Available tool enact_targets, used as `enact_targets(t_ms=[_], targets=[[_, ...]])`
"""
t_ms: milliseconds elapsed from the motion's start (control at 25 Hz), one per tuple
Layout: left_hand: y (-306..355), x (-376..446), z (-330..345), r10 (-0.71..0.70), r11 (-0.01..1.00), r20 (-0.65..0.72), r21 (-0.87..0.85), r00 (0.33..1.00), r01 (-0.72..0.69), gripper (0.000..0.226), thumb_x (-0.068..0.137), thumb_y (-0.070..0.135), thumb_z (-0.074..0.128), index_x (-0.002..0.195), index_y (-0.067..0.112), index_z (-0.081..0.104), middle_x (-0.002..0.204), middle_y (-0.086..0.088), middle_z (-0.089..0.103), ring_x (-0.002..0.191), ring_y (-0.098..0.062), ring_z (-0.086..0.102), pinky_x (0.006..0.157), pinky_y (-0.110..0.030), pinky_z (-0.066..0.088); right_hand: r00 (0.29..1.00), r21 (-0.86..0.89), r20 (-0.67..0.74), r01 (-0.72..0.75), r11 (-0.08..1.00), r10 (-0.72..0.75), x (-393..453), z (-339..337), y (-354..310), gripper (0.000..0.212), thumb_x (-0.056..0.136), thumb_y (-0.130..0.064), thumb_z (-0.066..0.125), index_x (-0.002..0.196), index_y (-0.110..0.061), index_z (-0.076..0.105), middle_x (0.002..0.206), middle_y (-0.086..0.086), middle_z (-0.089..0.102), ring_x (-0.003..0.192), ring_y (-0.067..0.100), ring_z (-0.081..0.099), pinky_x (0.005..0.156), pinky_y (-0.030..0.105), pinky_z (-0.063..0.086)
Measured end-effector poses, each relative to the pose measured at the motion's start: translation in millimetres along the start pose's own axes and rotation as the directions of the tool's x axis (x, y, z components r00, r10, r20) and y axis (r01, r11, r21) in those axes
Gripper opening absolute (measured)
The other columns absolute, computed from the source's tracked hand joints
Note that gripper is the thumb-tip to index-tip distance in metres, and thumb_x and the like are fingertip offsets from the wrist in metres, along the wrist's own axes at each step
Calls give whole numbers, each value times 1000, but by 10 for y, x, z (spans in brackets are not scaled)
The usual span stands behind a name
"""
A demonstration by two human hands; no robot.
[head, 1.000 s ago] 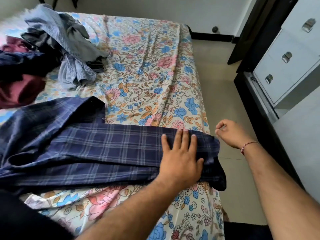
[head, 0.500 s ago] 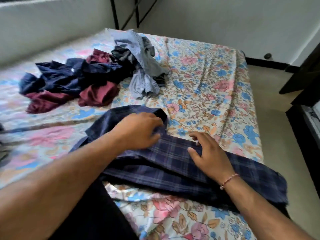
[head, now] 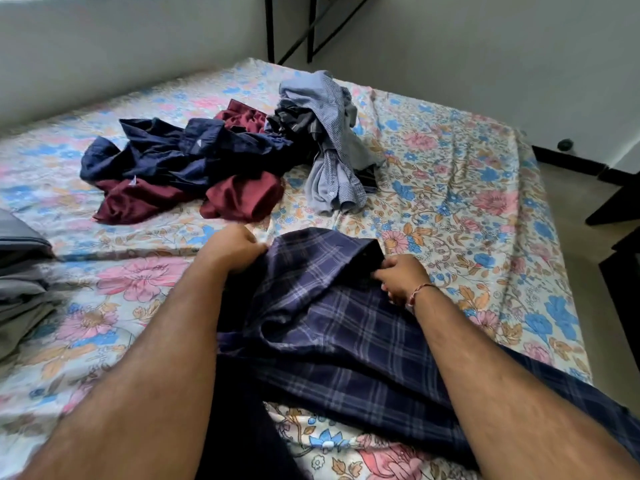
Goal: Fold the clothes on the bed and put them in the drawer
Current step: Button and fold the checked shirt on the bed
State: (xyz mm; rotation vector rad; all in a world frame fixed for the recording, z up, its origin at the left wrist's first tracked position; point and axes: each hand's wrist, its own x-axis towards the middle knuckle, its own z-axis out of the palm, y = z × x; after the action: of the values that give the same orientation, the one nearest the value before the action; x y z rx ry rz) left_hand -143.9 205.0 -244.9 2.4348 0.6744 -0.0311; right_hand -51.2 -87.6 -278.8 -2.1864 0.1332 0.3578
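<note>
While plaid garment [head: 346, 323] lies across near edge of bed [head: 485, 209], my left hand [head: 235, 249] and right hand [head: 403, 277] each grip its far hem. Step: folding. Next, likely: draw hem toward me, align edges. Unfolded pile [head: 221, 161] waits beyond.

No writing to read anywhere here, no brand, no number, no sign. Two small pale tags show on the heap of clothes at the far side of the floral-sheeted bed [head: 450, 188]: one on the crumpled navy blue garment [head: 166, 157], one on the rumpled maroon garment [head: 138, 202] just beside it. Both are too small and blurred to make out a single letter. The dark blue checked cloth [head: 329, 306] up front carries only its woven plaid lines, no lettering on the part that shows.
</note>
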Motion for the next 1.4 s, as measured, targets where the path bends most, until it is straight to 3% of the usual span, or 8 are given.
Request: enact_targets(t_ms=[120, 240, 480, 760, 960, 1120, 1280, 1400], targets=[[-31, 41, 48, 101, 986, 9, -132, 995, -99, 21, 97, 23, 70, 76, 16, 71, 79, -5, 70, 84, -26, 68, 74, -32, 48, 923, 194, -375, 174, 965, -91, -53, -166, -117, 9, 102, -17, 59, 110, -20, 62, 87, 8, 72, 57, 18, 70, 42, 22, 51], [78, 2, 50, 291, 903, 41, -343, 956, -260, 17, 94, 34, 76, 101, 19, 75, 89, 2, 74, 81, -13, 66, 79, -30, 52, 779, 307, -592, 455, 836, -207, -290, -489, -35, 8, 103, -16, 56, 110, -20, 57, 104, 3, 71, 84, 21, 76, 62, 29, 62], [275, -78, 162, 465, 885, 133, -60, 875, -461, 12, 98, 31, 72, 91, 22, 72, 84, 5, 69, 79, -14, 61, 74, -29, 44, 725, 650, -689, 611, 451, 10, -997, -1448, 604, 16, 84, -33, 75, 88, -17, 74, 92, 6, 76, 93, 27, 73, 82, 37, 59], [707, -516, 514, 506, 723, 152, 461, 849, -514, 43, 90, 41, 64, 132, 28, 63, 135, -6, 58, 127, -31, 50, 107, -50, 42, 831, 817, -436, 206, 539, 345, -1668, -1531, 1992, 31, 94, -1, 61, 113, -25, 55, 98, 1, 68, 91, 16, 68, 71, 36, 57], [1026, -1169, 974, 658, 424, 544, 303, 521, -853, 88, 92, 71, 56, 164, 34, 21, 174, -3, 13, 159, -26, 12, 128, -54, 15, 911, 618, -327, 6, 786, 251, -1615, -1883, 2063, 29, 88, -30, 81, 108, -10, 75, 96, 5, 79, 87, 20, 75, 83, 39, 60], [836, -1228, 1112, 458, 485, 667, 366, 587, -794, 103, 90, 84, 42, 163, 40, -14, 172, 5, -22, 159, -15, -17, 128, -51, -9, 951, 485, -286, 41, 873, 114, -1615, -1998, 2038, 16, 91, -3, 73, 107, -2, 73, 92, 12, 79, 78, 20, 75, 72, 34, 64], [828, -1194, 1210, 427, 562, 649, 355, 630, -747, 97, 84, 93, 20, 161, 46, -18, 171, 8, -24, 157, -11, -20, 128, -52, -10, 903, 249, -412, -14, 968, 119, -1528, -2157, 2412, 41, 66, -47, 89, 89, -17, 73, 78, 14, 74, 75, 31, 73, 72, 50, 61], [1033, -1391, 1516, 474, 532, 639, 339, 605, -776, 96, 84, 93, 11, 162, 43, -16, 170, 5, -26, 157, -13, -23, 127, -56, -11, 884, -1, -436, -185, 983, 166, -1479, -2208, 2660, 31, 67, -43, 86, 87, -28, 66, 87, 0, 70, 87, 32, 70, 82, 42, 56]])
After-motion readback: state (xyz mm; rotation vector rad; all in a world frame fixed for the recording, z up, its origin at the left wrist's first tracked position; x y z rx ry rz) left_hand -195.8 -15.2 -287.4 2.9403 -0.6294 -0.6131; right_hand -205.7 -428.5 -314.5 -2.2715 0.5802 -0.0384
